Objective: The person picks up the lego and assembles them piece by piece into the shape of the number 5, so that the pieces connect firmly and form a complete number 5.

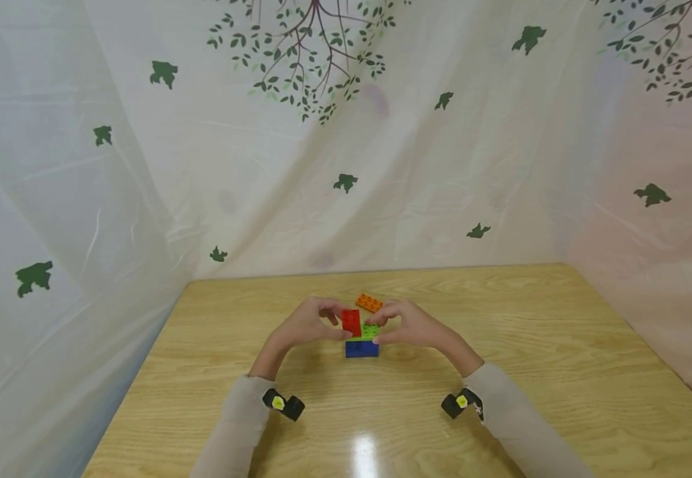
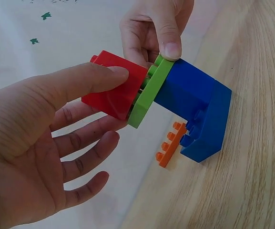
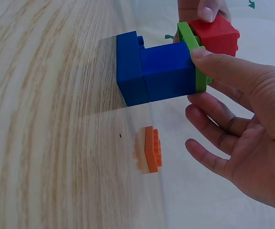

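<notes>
Leaf-printed curtains ring a wooden desk point(image 1: 501, 372); mid-desk, the left hand point(image 1: 304, 325) pinches a red brick point(image 1: 351, 322) onto the green plate point(image 1: 371, 330), which the right hand point(image 1: 414, 326) pinches to steady the blue bricks point(image 1: 361, 348); an orange plate point(image 1: 369, 303) lies behind

A wooden table point(image 1: 531, 372) with pale grain carried a flat orange brick point(image 1: 369, 303), which lay alone toward the far edge, near the middle of its width. A glare spot shone close to the near edge. White curtains point(image 1: 113, 199) printed with green birds and leafy branches hung behind the far edge and along both sides; they seemed to meet the tabletop.
</notes>
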